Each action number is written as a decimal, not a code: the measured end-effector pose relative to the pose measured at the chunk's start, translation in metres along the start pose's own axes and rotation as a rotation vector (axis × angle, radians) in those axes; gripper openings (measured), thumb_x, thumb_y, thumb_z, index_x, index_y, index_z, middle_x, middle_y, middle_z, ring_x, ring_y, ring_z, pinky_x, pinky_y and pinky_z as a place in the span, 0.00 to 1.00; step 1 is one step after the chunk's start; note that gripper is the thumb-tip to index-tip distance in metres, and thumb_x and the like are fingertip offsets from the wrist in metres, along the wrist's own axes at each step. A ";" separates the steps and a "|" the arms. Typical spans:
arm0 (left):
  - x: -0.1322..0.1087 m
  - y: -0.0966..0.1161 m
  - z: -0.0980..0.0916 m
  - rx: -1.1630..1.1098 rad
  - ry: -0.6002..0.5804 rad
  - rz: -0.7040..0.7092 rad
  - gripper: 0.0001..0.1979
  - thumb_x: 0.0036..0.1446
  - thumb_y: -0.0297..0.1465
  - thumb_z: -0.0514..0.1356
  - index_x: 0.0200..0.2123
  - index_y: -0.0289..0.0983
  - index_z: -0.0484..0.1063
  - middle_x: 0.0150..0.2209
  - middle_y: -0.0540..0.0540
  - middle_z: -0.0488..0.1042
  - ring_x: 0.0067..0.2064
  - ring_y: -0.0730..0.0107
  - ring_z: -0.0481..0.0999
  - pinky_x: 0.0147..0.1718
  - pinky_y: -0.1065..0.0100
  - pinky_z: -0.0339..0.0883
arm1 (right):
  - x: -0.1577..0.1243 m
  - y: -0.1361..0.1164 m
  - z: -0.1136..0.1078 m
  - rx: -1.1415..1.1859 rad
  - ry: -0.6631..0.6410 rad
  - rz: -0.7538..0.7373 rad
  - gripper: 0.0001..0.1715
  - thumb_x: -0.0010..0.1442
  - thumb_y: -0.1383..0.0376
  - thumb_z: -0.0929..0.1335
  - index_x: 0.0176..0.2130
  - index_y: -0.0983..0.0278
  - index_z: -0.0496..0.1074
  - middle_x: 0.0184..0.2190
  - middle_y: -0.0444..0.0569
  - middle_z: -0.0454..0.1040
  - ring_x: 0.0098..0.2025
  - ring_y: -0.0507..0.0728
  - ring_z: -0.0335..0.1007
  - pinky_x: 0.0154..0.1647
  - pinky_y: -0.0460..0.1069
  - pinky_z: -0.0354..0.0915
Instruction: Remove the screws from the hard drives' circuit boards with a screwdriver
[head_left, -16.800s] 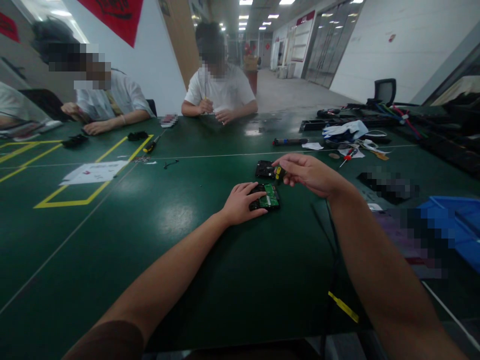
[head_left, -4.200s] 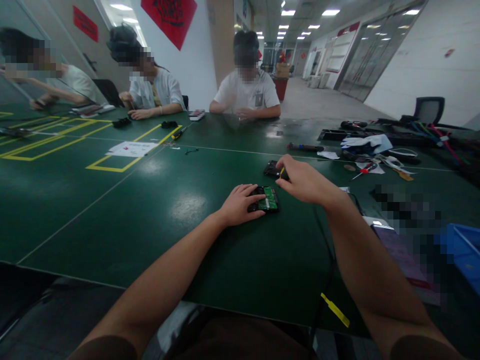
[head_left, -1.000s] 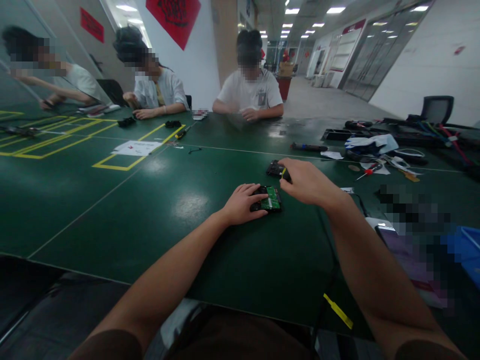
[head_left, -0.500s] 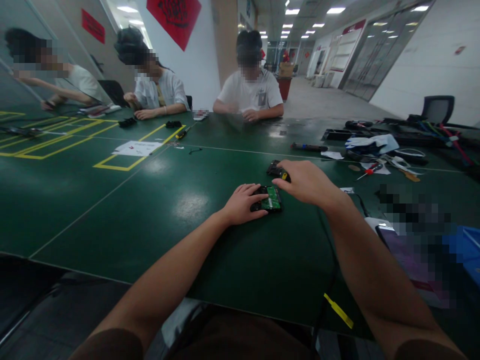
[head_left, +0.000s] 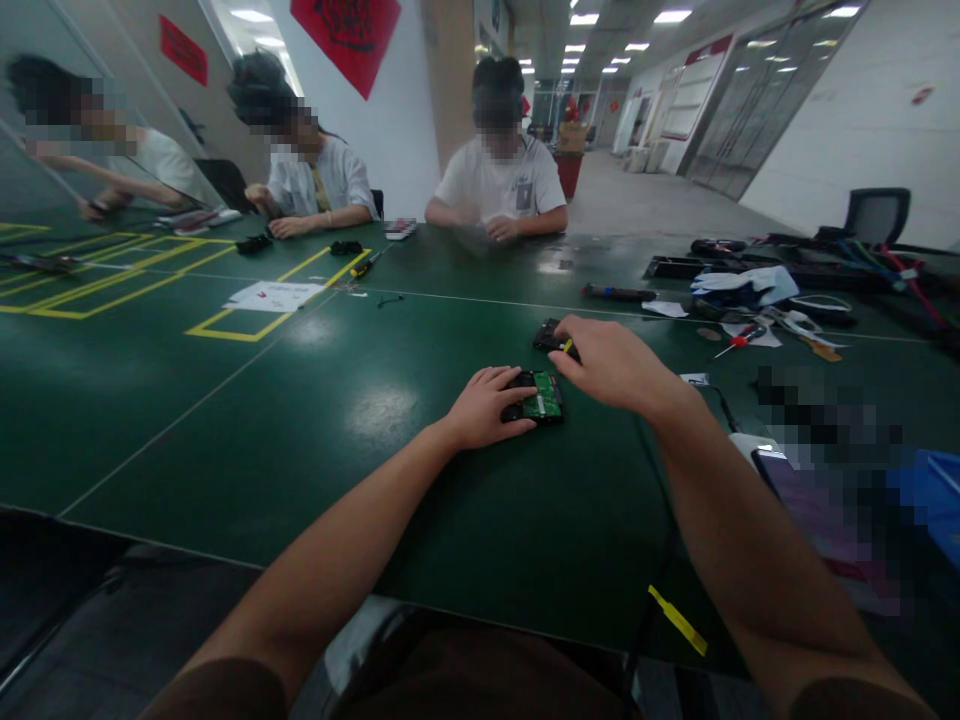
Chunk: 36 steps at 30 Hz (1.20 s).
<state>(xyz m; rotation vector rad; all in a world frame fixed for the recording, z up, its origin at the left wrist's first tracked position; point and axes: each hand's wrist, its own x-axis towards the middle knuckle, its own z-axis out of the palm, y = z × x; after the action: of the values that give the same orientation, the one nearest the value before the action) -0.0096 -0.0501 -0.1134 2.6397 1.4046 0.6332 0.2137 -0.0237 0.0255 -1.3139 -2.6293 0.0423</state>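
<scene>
A hard drive lies on the green table with its green circuit board facing up. My left hand grips it from the left, fingers along its far side and over the board, thumb at the near edge. Just beyond, my right hand is closed around a small black-and-yellow tool, mostly hidden by the fingers. A small black block sits by the right fingertips; whether they touch it I cannot tell.
A red-handled screwdriver, white gloves and cables lie to the right. A phone and blue bin are nearer. Across the table sit several people; a yellow-handled screwdriver and paper lie at left.
My right hand has shifted and turned very slightly, and less of the yellow on the tool shows. The left hand and the hard drive stay where they were.
</scene>
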 end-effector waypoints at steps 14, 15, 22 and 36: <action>0.000 0.002 -0.003 -0.010 -0.001 -0.005 0.31 0.60 0.51 0.61 0.63 0.47 0.70 0.71 0.41 0.59 0.70 0.44 0.59 0.67 0.40 0.51 | -0.002 -0.001 -0.001 0.075 0.018 -0.109 0.18 0.65 0.62 0.65 0.53 0.65 0.69 0.50 0.58 0.77 0.51 0.65 0.74 0.53 0.57 0.66; 0.000 0.002 -0.003 -0.009 0.000 -0.006 0.31 0.60 0.51 0.62 0.63 0.47 0.70 0.71 0.41 0.59 0.70 0.44 0.59 0.67 0.40 0.51 | -0.002 0.000 -0.001 0.065 0.023 -0.087 0.18 0.66 0.61 0.65 0.53 0.65 0.69 0.49 0.59 0.78 0.50 0.66 0.74 0.52 0.57 0.66; 0.000 -0.001 0.000 0.007 -0.006 -0.005 0.31 0.60 0.52 0.61 0.63 0.47 0.70 0.71 0.42 0.58 0.70 0.45 0.59 0.67 0.41 0.51 | -0.002 0.002 -0.001 0.100 0.004 -0.160 0.21 0.64 0.66 0.65 0.56 0.64 0.68 0.51 0.56 0.77 0.52 0.64 0.73 0.54 0.55 0.65; 0.000 0.000 0.001 -0.006 0.000 -0.008 0.31 0.60 0.52 0.62 0.63 0.48 0.70 0.71 0.42 0.58 0.70 0.45 0.59 0.67 0.41 0.51 | -0.002 -0.002 0.000 0.070 0.030 -0.133 0.23 0.63 0.65 0.65 0.57 0.65 0.68 0.55 0.60 0.75 0.56 0.66 0.71 0.58 0.58 0.64</action>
<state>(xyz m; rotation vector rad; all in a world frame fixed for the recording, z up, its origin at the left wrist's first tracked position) -0.0095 -0.0496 -0.1142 2.6276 1.4106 0.6355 0.2137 -0.0267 0.0253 -1.1070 -2.6576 0.0938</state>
